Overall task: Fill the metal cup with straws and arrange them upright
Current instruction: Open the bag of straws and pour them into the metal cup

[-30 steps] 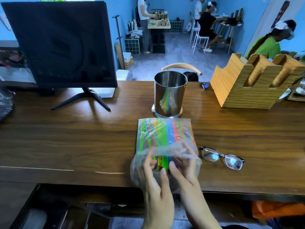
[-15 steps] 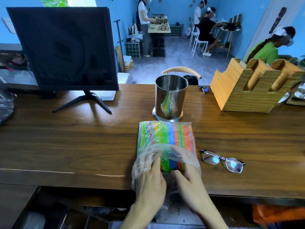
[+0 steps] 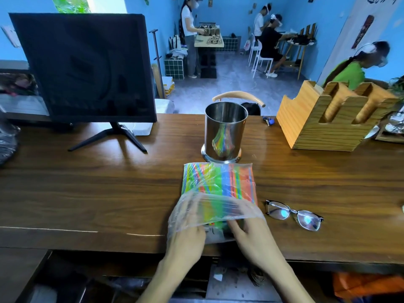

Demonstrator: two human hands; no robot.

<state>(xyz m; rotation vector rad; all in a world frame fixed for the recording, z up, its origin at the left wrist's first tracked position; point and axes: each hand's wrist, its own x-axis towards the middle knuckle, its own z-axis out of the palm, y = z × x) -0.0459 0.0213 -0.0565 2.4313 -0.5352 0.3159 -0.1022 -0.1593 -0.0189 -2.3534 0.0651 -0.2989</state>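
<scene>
Straws (image 3: 220,184) in unlabelled clear bag (image 3: 196,211) (both hands inside).

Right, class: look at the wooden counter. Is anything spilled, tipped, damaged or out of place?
Nothing stands out. The shiny metal cup stands upright and empty; the colourful straws lie in their clear plastic bag, both hands at its mouth. Black-framed glasses rest beside it.
</scene>
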